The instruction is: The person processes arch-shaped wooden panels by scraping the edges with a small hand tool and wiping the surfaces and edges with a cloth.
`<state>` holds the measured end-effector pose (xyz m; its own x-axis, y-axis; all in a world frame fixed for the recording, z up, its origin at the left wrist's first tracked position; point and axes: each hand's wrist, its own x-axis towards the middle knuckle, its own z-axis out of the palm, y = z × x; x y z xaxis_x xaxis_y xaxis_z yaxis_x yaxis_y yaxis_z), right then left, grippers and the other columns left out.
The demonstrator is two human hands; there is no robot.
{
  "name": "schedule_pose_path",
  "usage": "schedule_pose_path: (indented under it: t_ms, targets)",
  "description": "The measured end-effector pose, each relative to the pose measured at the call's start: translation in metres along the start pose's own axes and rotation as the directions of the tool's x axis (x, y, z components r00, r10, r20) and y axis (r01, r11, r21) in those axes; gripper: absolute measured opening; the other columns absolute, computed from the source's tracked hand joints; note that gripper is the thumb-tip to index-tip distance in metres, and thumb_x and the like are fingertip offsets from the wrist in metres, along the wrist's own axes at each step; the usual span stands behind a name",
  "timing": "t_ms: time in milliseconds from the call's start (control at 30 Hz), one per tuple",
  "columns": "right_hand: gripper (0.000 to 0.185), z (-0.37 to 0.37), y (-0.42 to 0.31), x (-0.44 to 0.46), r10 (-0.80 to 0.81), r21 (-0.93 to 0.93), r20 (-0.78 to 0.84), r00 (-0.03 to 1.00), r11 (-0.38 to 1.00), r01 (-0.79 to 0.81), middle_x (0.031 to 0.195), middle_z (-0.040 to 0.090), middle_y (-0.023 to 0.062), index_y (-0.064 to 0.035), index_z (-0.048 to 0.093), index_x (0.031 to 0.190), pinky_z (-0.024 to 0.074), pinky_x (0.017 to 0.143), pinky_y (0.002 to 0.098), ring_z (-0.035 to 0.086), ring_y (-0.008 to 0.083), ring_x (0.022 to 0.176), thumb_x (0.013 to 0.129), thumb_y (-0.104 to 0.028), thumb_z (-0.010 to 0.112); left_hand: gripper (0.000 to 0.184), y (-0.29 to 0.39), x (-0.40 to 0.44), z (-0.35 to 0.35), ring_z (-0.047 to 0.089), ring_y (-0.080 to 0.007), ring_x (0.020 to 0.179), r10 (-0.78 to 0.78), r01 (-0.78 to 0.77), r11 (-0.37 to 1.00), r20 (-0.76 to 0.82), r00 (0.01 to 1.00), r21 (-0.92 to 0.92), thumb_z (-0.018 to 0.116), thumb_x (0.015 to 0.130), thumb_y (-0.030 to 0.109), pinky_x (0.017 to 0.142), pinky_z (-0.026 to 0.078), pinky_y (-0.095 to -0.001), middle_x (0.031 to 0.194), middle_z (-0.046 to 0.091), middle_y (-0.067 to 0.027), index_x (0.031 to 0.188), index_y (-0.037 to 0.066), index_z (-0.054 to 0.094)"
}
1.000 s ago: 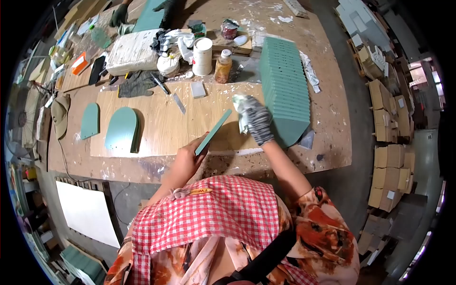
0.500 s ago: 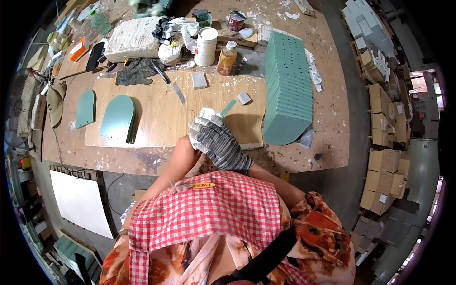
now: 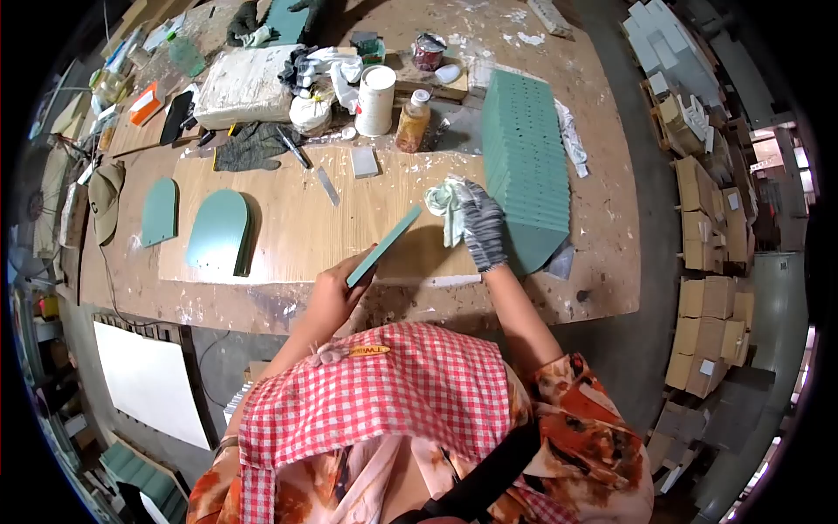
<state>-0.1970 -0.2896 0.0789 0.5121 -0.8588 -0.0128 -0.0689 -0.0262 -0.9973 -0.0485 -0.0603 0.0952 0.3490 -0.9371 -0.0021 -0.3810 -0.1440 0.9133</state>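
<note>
My bare left hand [image 3: 339,286] is closed on a green panel [image 3: 386,245], tilted and seen nearly edge-on above the wooden board. My right hand [image 3: 482,225], in a grey striped knit glove, is closed on a crumpled white cloth [image 3: 447,208] that hangs from its left side. Right beside that glove stands a long stack of green panels [image 3: 524,162]. On the board [image 3: 297,210] to the left lie a round-topped green panel [image 3: 216,231] and a smaller one [image 3: 160,212]. A grey block [image 3: 365,162] and a flat metal strip [image 3: 328,186] lie farther back.
Along the back stand a white canister [image 3: 376,101], a capped bottle [image 3: 413,120] and a wrapped bundle [image 3: 244,87]. A spare grey glove [image 3: 253,147] and a cap [image 3: 106,199] lie left. Another person's gloved hands [image 3: 243,24] handle a green panel [image 3: 286,22] at the far edge.
My hands have moved apart: the right went rightward with the white cloth, the left now shows a green panel in its grip. The other person's gloved hands and panel have come into clearer view.
</note>
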Motion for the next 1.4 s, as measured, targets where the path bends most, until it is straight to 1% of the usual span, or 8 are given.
schedule_pose_path:
  t_ms: [567, 700, 800, 833, 1033, 1333, 1367, 1400]
  targets:
    - [0.023, 0.048, -0.03, -0.017, 0.08, 0.142, 0.212, 0.974, 0.984, -0.111, 0.1, 0.065, 0.0095, 0.0034, 0.059, 0.109, 0.0492, 0.083, 0.0254, 0.06, 0.0134, 0.09, 0.088, -0.008, 0.058, 0.042, -0.014, -0.001, -0.007, 0.063, -0.0252, 0.083, -0.045, 0.045, 0.998, 0.012, 0.999, -0.032, 0.06, 0.079, -0.006, 0.076, 0.049, -0.0313, 0.1, 0.064, -0.0153, 0.12, 0.004, 0.057]
    - [0.025, 0.035, 0.003, -0.003, -0.325, -0.183, 0.158, 0.932, 0.918, 0.352, 0.103, 0.064, 0.0084, 0.0003, 0.06, 0.11, 0.0508, 0.084, 0.0265, 0.061, 0.0129, 0.09, 0.088, -0.011, 0.059, 0.04, -0.011, -0.007, -0.012, 0.063, -0.0215, 0.084, -0.008, 0.009, 0.995, 0.014, 1.0, -0.095, 0.06, 0.076, -0.008, 0.076, 0.049, -0.03, 0.099, 0.065, -0.0138, 0.115, 0.002, 0.06]
    - [0.027, 0.053, -0.02, -0.038, -0.125, 0.255, 0.2, 0.972, 0.964, 0.072, 0.113, 0.06, 0.0098, -0.0026, 0.057, 0.115, 0.047, 0.093, 0.0294, 0.058, 0.0153, 0.102, 0.09, -0.013, 0.058, 0.031, -0.017, -0.011, -0.007, 0.065, -0.0243, 0.082, 0.003, -0.035, 0.988, -0.204, 0.979, -0.152, 0.062, 0.074, -0.007, 0.073, 0.05, -0.0318, 0.096, 0.065, -0.015, 0.104, 0.0, 0.064]
    - [0.026, 0.063, -0.032, -0.049, 0.214, 0.335, 0.29, 0.933, 0.891, -0.308, 0.116, 0.059, 0.0105, -0.0023, 0.055, 0.117, 0.0416, 0.099, 0.0291, 0.055, 0.0163, 0.108, 0.092, -0.01, 0.054, 0.031, -0.014, -0.009, -0.009, 0.065, -0.0243, 0.082, 0.005, -0.037, 0.988, -0.203, 0.979, -0.152, 0.062, 0.074, -0.007, 0.073, 0.05, -0.0318, 0.096, 0.065, -0.015, 0.104, 0.0, 0.064]
    - [0.03, 0.101, -0.015, -0.061, -0.257, 0.267, 0.29, 0.922, 0.947, 0.18, 0.124, 0.053, 0.0103, -0.0009, 0.052, 0.121, 0.0399, 0.099, 0.0284, 0.051, 0.0167, 0.114, 0.093, -0.009, 0.052, 0.022, -0.01, -0.001, -0.033, 0.059, -0.0249, 0.058, -0.263, 0.263, 0.945, -0.03, 0.964, 0.192, 0.069, 0.078, 0.014, 0.059, 0.046, -0.0333, 0.07, 0.061, -0.0179, 0.094, -0.001, 0.065]
    - [0.037, 0.059, -0.048, -0.034, 0.227, 0.5, 0.309, 0.923, 0.787, -0.361, 0.114, 0.062, 0.0092, -0.0028, 0.057, 0.118, 0.0454, 0.092, 0.0279, 0.057, 0.0148, 0.103, 0.091, -0.028, 0.058, 0.022, -0.055, -0.012, -0.011, 0.062, -0.0142, 0.089, -0.241, 0.103, 0.775, -0.141, 0.96, -0.624, 0.057, 0.083, -0.01, 0.082, 0.05, -0.0267, 0.098, 0.066, -0.0088, 0.105, -0.006, 0.061]
    - [0.042, 0.054, -0.055, -0.025, 0.186, 0.451, 0.237, 0.954, 0.848, -0.278, 0.097, 0.064, 0.0145, -0.0021, 0.055, 0.116, 0.0566, 0.053, 0.0324, 0.065, 0.023, 0.07, 0.09, -0.035, 0.057, 0.023, -0.058, -0.013, -0.011, 0.062, -0.0144, 0.092, -0.229, 0.058, 0.709, -0.151, 0.962, -0.702, 0.057, 0.083, -0.011, 0.085, 0.049, -0.0271, 0.1, 0.066, -0.0099, 0.105, -0.006, 0.061]
    - [0.041, 0.046, -0.064, -0.022, 0.35, 0.512, 0.289, 0.891, 0.73, -0.453, 0.095, 0.064, 0.0147, -0.0018, 0.054, 0.116, 0.056, 0.051, 0.0331, 0.064, 0.0236, 0.063, 0.091, -0.034, 0.056, 0.022, -0.056, -0.013, -0.012, 0.062, -0.014, 0.092, -0.224, 0.06, 0.723, -0.151, 0.963, -0.688, 0.057, 0.083, -0.01, 0.085, 0.049, -0.0263, 0.1, 0.066, -0.0103, 0.105, -0.006, 0.061]
